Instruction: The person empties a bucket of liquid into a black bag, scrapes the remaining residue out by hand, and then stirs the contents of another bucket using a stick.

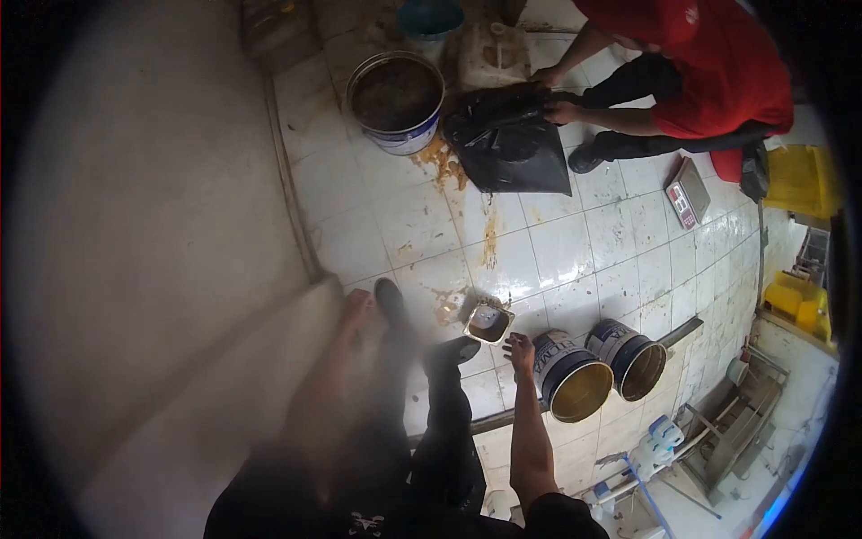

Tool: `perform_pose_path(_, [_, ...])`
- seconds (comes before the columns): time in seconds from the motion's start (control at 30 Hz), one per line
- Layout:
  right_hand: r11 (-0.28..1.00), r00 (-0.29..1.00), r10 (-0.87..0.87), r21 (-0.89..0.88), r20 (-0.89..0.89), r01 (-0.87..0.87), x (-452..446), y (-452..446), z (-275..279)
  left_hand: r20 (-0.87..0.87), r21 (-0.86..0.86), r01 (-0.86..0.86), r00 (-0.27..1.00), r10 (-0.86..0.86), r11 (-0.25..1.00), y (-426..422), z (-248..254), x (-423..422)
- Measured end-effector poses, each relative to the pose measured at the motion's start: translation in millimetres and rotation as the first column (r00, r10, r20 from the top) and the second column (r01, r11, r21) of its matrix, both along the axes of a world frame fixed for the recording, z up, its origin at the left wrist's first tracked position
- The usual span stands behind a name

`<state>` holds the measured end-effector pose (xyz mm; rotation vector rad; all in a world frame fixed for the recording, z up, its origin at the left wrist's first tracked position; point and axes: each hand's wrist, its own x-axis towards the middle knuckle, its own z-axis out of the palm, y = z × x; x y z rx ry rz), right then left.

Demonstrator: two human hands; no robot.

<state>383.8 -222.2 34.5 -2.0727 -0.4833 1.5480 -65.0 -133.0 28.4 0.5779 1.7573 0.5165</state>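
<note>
I extend my right hand [519, 352], its grip parted and slightly curled, just beside the square, brown-stained container [489, 331] on the white tiled floor [426, 260]; my blurred left hand's [359, 305] grip I cannot tell.

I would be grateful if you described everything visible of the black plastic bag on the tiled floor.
The black plastic bag is glossy and creased, its flatter end spread over the white tiled floor. Another person's hands hold its bunched upper part. It lies beside a round blue-and-white bucket; its contents are hidden.
</note>
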Motion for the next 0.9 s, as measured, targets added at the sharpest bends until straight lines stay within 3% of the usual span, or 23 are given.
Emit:
perform_pose_path(0.1, [0.976,0.970,0.185,0.087,0.158,-0.200,-8.8,32.7,-0.7,0.072,-0.020,-0.105,0.992,0.106,0.994,14.0,-7.9,-28.2])
perform_pose_path(0.17, [0.903,0.904,0.310,0.208,0.293,-0.377,-7.1,48.6,-40.9,0.126,-0.024,-0.099,0.987,0.102,0.995,11.5,-52.4,-54.1])
perform_pose_path(0.27, [0.873,0.880,0.407,0.178,0.244,-0.453,-51.7,115.1,-12.0,0.226,-0.079,-0.113,0.966,0.128,0.990,39.8,-67.0,-74.4])
perform_pose_path(0.3, [0.874,0.879,0.411,0.168,0.243,-0.455,-70.3,130.2,2.1,0.252,-0.109,-0.128,0.956,0.151,0.986,57.4,-66.5,-79.3])
perform_pose_path(0.37, [0.950,0.985,0.167,0.273,-0.039,-0.151,-104.6,167.8,15.9,0.287,-0.125,-0.136,0.943,0.167,0.983,92.2,-66.7,-87.9])
perform_pose_path(0.43, [0.919,0.976,0.219,0.338,-0.010,-0.203,-118.6,188.4,8.1,0.299,-0.131,-0.125,0.941,0.160,0.983,124.6,-53.0,-88.9])
perform_pose_path(0.47, [0.877,0.964,0.266,0.411,0.017,-0.249,-126.4,194.7,4.0,0.212,-0.123,-0.137,0.964,0.161,0.983,148.9,-31.2,-82.0])
perform_pose_path(0.5, [0.914,0.972,0.228,0.357,-0.060,-0.192,-137.9,211.2,28.4,0.121,-0.106,-0.146,0.980,0.158,0.984,175.3,-15.8,-79.0])
perform_pose_path(0.57, [0.925,0.975,0.207,0.342,-0.080,-0.168,-143.1,232.8,22.3,0.117,-0.122,-0.103,0.986,0.117,0.987,218.5,-7.2,-81.5])
perform_pose_path(0.67, [0.957,0.980,0.114,0.284,-0.161,-0.064,-149.3,255.2,17.9,0.137,-0.112,-0.088,0.985,0.104,0.990,262.1,-11.4,-82.5])
perform_pose_path(0.73, [0.980,0.965,0.121,0.180,-0.233,-0.080,-150.3,280.0,-13.9,0.158,-0.068,-0.129,0.978,0.138,0.989,294.8,-18.3,-81.4])
perform_pose_path(0.8, [0.967,0.960,0.253,0.069,-0.120,-0.246,-158.4,305.2,-43.2,0.122,-0.104,-0.164,0.977,0.177,0.981,312.7,-25.8,-82.0])
perform_pose_path(0.9, [0.980,0.958,0.194,0.085,-0.211,-0.179,-174.0,337.8,-35.9,0.138,-0.099,-0.123,0.981,0.136,0.987,342.7,-48.8,-81.7])
